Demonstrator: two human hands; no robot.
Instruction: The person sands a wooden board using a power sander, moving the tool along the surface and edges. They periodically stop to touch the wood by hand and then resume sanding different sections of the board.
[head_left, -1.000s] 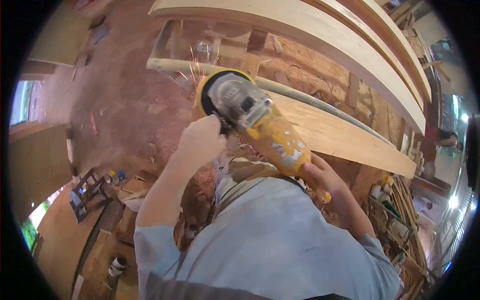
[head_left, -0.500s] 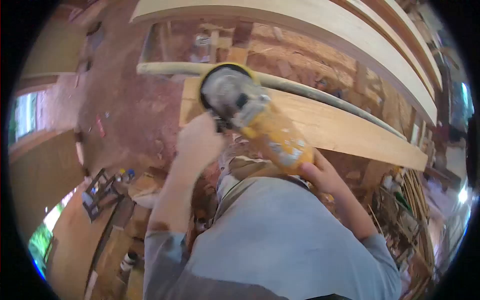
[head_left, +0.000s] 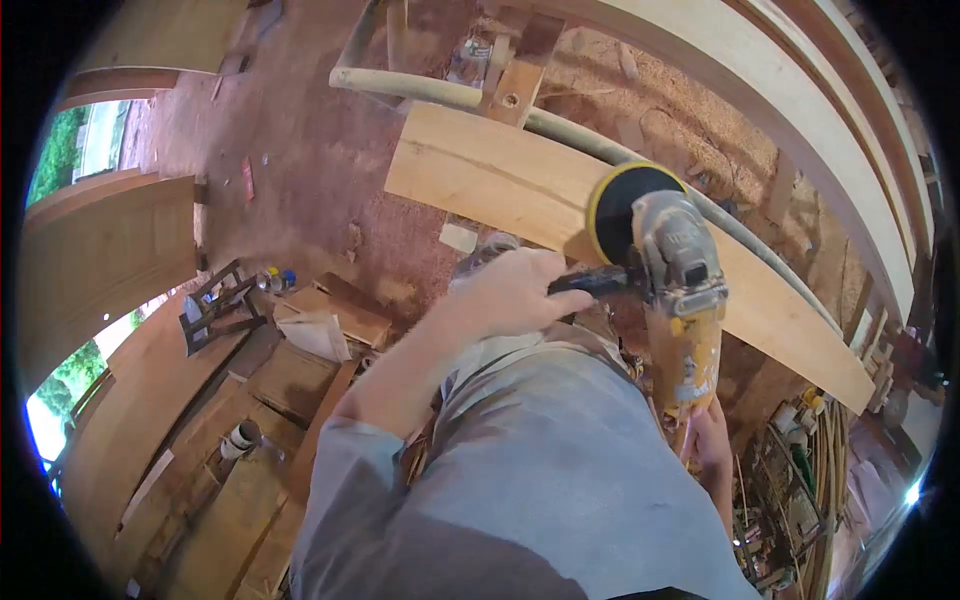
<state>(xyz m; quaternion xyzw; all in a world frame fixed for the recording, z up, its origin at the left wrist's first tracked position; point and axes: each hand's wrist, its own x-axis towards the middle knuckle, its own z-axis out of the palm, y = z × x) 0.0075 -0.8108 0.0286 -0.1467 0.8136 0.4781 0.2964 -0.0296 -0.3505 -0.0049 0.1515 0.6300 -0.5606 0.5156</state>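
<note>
A yellow power sander (head_left: 686,340) with a grey head and a round black disc (head_left: 632,212) edged in yellow is over a long pale board (head_left: 480,165). My left hand (head_left: 515,292) is closed round the black side handle (head_left: 597,282), which sticks out from the sander's head. At the rear end of the yellow body is my right hand (head_left: 703,432), its fingers partly hidden behind the tool. The disc faces the board's surface; whether it touches the wood I cannot tell.
Beyond the board runs a rounded pole (head_left: 410,86). Large pale planks (head_left: 760,90) curve across the upper right. Boards (head_left: 290,385) and a white cup (head_left: 240,437) lie at lower left. Thin sticks (head_left: 828,460) stand at lower right; a red object (head_left: 248,178) is on the floor.
The sander has moved right and turned more upright, with both hands on it. More of the board's left part shows, and the whole view has shifted.
</note>
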